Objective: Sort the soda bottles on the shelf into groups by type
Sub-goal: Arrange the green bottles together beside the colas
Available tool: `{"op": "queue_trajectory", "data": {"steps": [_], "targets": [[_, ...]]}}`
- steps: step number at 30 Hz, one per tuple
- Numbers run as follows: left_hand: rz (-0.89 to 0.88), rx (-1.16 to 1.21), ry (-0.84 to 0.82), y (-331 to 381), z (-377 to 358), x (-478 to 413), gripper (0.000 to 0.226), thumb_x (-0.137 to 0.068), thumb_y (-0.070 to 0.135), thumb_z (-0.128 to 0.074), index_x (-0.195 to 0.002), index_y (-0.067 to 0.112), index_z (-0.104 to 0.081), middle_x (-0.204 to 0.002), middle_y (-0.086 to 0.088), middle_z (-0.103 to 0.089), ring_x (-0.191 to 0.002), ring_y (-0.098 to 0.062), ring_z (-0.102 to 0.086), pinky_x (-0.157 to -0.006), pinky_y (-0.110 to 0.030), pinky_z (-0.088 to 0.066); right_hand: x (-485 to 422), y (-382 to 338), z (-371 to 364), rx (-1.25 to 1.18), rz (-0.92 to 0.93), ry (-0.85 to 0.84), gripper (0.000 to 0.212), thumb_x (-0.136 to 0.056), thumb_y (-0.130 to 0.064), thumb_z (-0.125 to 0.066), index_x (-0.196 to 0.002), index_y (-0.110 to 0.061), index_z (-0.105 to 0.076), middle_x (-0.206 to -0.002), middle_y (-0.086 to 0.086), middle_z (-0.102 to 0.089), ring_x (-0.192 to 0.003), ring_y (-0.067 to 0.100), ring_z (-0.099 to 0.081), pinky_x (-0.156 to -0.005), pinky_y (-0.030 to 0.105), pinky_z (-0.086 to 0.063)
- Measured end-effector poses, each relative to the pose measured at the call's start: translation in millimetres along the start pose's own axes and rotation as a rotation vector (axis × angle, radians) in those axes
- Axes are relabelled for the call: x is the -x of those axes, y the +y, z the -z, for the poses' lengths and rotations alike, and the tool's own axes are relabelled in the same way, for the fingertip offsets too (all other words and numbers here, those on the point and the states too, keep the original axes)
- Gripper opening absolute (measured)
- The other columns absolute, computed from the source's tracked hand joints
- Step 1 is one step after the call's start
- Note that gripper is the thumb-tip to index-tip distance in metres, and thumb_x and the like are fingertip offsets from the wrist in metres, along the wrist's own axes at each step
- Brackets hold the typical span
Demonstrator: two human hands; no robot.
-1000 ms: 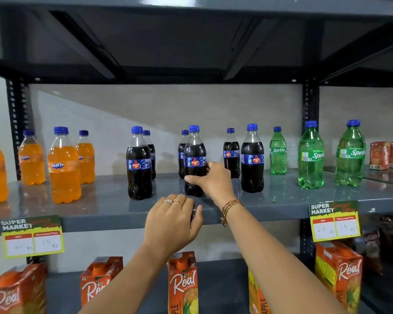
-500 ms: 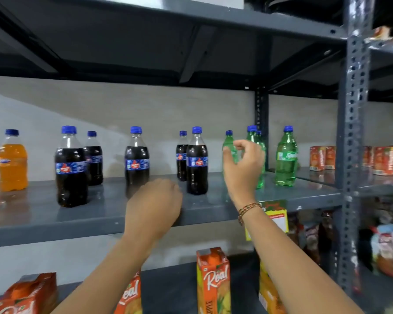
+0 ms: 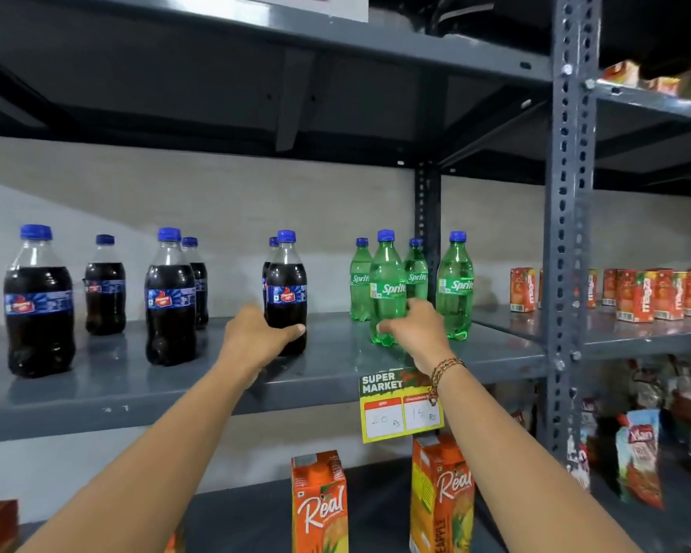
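Several dark cola bottles with blue caps stand along the grey shelf [image 3: 136, 389]. My left hand [image 3: 256, 337] grips the base of the front cola bottle [image 3: 286, 289], which hides most of another cola bottle behind it. To its right stand several green Sprite bottles. My right hand [image 3: 413, 331] holds the lower part of the front Sprite bottle [image 3: 387, 285]. Another Sprite bottle [image 3: 454, 285] stands just right of that hand, and two more are behind.
A perforated grey upright [image 3: 567, 233] stands at the right, with small orange juice cartons [image 3: 639, 295] on the shelf beyond it. A price tag [image 3: 399, 409] hangs from the shelf edge. Tall Real juice cartons [image 3: 320, 504] stand on the lower shelf.
The view has swung right, so the orange bottles have left the frame. My left hand rose from the shelf edge onto a cola bottle. My right hand dropped from a Sprite cap to its base.
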State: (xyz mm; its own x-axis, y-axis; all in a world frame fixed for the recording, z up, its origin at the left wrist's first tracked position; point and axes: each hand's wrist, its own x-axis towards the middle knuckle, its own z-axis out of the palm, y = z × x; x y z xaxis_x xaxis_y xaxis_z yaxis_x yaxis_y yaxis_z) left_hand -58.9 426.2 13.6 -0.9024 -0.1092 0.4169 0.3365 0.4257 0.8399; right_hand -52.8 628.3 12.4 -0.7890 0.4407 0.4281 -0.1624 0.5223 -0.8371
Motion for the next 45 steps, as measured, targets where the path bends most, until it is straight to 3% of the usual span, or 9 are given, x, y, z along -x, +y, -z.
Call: {"op": "queue_trajectory", "data": {"steps": [10, 15, 21, 25, 28, 31, 35, 40, 45], "targets": [[-0.028, -0.052, 0.036, -3.2, -1.3, 0.5, 0.034, -0.076, 0.021, -0.074, -0.106, 0.009, -0.065, -0.098, -0.01, -0.069, -0.088, -0.025, -0.065, -0.081, -0.04, -0.054, 2.2, 3.4, 2.2, -0.042, 0.073, 0.01, 0.03, -0.069, -0.004, -0.078, -0.07, -0.022, -0.054, -0.09, 0.006, -0.072, -0.088, 0.026, -0.069, -0.084, 0.042, -0.057], [-0.029, -0.064, 0.037, -3.7, -1.7, 0.6, 0.039, -0.077, 0.021, -0.073, -0.113, 0.009, -0.062, -0.104, -0.01, -0.068, -0.09, -0.023, -0.063, -0.08, -0.037, -0.054, 0.5, 6.6, 1.1, -0.076, 0.053, 0.007, 0.024, -0.069, -0.005, -0.078, -0.088, -0.012, -0.065, -0.093, 0.008, -0.073, -0.089, 0.026, -0.069, -0.084, 0.042, -0.057], [-0.056, -0.194, 0.044, 0.9, -6.4, 7.1, 0.05, -0.077, 0.03, -0.072, -0.118, 0.01, -0.052, -0.113, -0.012, -0.063, -0.1, -0.027, -0.056, -0.08, -0.034, -0.045, 6.4, 6.1, 8.4, -0.13, 0.107, 0.185, 0.061, -0.079, -0.031, -0.071, -0.128, -0.006, -0.046, -0.119, 0.011, -0.055, -0.11, 0.026, -0.055, -0.095, 0.04, -0.047], [-0.398, -0.193, 0.322, 17.6, -19.2, 15.7, 0.049, -0.077, 0.03, -0.069, -0.116, 0.011, -0.047, -0.111, -0.01, -0.058, -0.108, -0.03, -0.051, -0.091, -0.041, -0.044, 4.2, 13.7, 24.7, -0.024, 0.253, 0.532, 0.038, -0.082, -0.024, -0.067, -0.113, -0.009, -0.05, -0.11, 0.007, -0.051, -0.105, 0.025, -0.049, -0.083, 0.029, -0.038], [-0.561, -0.113, 0.32, 37.3, -36.7, 23.6, 0.054, -0.084, 0.02, -0.062, -0.134, 0.011, -0.044, -0.129, -0.008, -0.055, -0.12, -0.024, -0.049, -0.102, -0.034, -0.037, -9.5, 22.5, 36.2, 0.112, 0.123, 0.514, 0.059, -0.079, -0.022, -0.071, -0.128, -0.007, -0.041, -0.13, 0.016, -0.044, -0.119, 0.031, -0.04, -0.095, 0.037, -0.037], [-0.485, -0.031, 0.15, 53.4, -63.8, 20.7, 0.063, -0.084, 0.02, -0.064, -0.139, 0.006, -0.037, -0.14, -0.008, -0.049, -0.128, -0.021, -0.046, -0.103, -0.027, -0.034, -26.3, 27.7, 39.8, 0.095, -0.019, 0.333, 0.08, -0.077, -0.017, -0.074, -0.139, -0.003, -0.027, -0.141, 0.021, -0.035, -0.13, 0.039, -0.034, -0.106, 0.047, -0.036], [-0.172, -0.003, -0.09, 62.4, -90.9, 8.4, 0.081, -0.079, 0.025, -0.071, -0.141, 0.001, -0.025, -0.141, -0.014, -0.044, -0.128, -0.029, -0.044, -0.097, -0.034, -0.039, -35.0, 32.4, 43.4, 0.064, -0.084, 0.251, 0.064, -0.078, -0.003, -0.067, -0.131, 0.001, -0.031, -0.129, 0.025, -0.05, -0.116, 0.043, -0.052, -0.096, 0.051, -0.048], [-0.053, -0.031, -0.169, 56.3, -109.5, 2.1, 0.063, -0.075, 0.026, -0.075, -0.125, -0.001, -0.045, -0.118, -0.013, -0.059, -0.104, -0.027, -0.054, -0.077, -0.028, -0.038, -40.2, 37.4, 45.8, 0.093, -0.079, 0.232, 0.047, -0.082, 0.003, -0.061, -0.122, 0.005, -0.038, -0.123, 0.025, -0.053, -0.109, 0.042, -0.058, -0.09, 0.049, -0.052], [-0.099, -0.023, -0.15, 48.9, -116.0, -5.3, 0.032, -0.073, 0.027, -0.076, -0.099, 0.01, -0.065, -0.102, -0.008, -0.07, -0.088, -0.021, -0.063, -0.076, -0.028, -0.046, -44.2, 39.4, 43.9, 0.08, -0.077, 0.231, 0.044, -0.082, 0.003, -0.062, -0.12, 0.005, -0.04, -0.12, 0.025, -0.055, -0.104, 0.041, -0.06, -0.085, 0.049, -0.055]]}}
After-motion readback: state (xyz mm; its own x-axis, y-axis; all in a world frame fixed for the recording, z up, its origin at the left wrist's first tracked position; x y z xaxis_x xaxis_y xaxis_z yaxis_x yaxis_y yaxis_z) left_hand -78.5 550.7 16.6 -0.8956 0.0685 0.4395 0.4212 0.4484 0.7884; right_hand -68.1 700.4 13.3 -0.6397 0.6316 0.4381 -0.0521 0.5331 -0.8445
